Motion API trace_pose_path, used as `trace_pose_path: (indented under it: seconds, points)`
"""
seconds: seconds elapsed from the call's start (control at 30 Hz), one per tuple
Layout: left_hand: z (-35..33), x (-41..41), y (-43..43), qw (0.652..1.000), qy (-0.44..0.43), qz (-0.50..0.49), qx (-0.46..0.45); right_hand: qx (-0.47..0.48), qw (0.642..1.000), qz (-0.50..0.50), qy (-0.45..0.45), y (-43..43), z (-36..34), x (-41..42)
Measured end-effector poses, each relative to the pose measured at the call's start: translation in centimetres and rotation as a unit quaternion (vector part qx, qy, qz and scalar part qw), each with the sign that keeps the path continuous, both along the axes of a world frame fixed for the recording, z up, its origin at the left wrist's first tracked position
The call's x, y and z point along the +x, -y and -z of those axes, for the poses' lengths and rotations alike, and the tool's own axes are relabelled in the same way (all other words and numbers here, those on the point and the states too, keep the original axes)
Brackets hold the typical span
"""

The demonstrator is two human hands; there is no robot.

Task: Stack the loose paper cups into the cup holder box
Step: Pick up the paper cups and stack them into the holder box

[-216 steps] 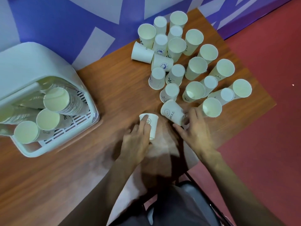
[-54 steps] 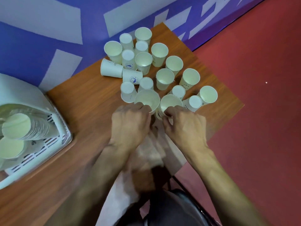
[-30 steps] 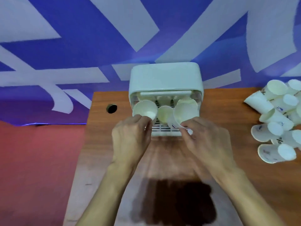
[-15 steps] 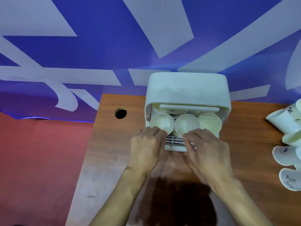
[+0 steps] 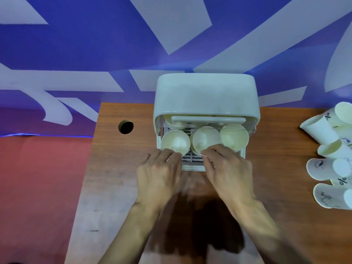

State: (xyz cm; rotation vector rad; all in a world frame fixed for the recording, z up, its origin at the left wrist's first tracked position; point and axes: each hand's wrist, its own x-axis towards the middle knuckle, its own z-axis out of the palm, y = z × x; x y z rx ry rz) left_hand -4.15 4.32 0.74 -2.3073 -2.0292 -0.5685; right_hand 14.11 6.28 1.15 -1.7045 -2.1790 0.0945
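Observation:
The white cup holder box (image 5: 205, 96) stands at the table's far edge, its open front facing me. Three stacks of paper cups lie inside with their mouths toward me: left stack (image 5: 175, 142), middle stack (image 5: 206, 139), right stack (image 5: 234, 137). My left hand (image 5: 159, 174) pinches the lower rim of the left stack's front cup. My right hand (image 5: 227, 170) pinches the lower rim of the middle stack's front cup. Several loose paper cups (image 5: 331, 161) lie and stand at the right edge of the view.
The wooden table (image 5: 118, 168) has a round cable hole (image 5: 125, 127) left of the box. A blue and white wall rises right behind the box. Red floor lies to the left of the table.
Since a second ago both hands carried cups to the box and pushed them onto the left and middle stacks. In the last half second the hands barely moved; the view came closer.

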Motion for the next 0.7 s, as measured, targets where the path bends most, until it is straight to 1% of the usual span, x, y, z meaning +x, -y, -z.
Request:
trace_pose_path:
  seconds: [0.17, 0.27, 0.43, 0.57, 0.7]
  points:
    - [1.1, 0.1, -0.9, 0.998, -0.003, -0.001, -0.063, -0.035, 0.999, 0.004, -0.004, -0.3, 0.4, -0.1]
    - [1.7, 0.1, -1.5, 0.996, 0.005, 0.002, -0.089, -0.039, 0.999, -0.001, -0.007, -0.3, 0.3, -0.1]
    - [2.7, -0.2, -2.6, 0.993, 0.008, 0.009, -0.117, -0.045, 0.999, 0.004, 0.009, -0.1, -0.1, -0.1]
    - [3.0, -0.1, -2.9, 0.991, 0.038, 0.008, -0.126, -0.094, 0.994, 0.022, 0.046, -0.7, 0.4, -0.5]
    - [3.1, 0.1, -3.3, 0.991, 0.050, 0.012, -0.120, -0.119, 0.992, 0.023, 0.024, -1.6, 1.6, -1.6]
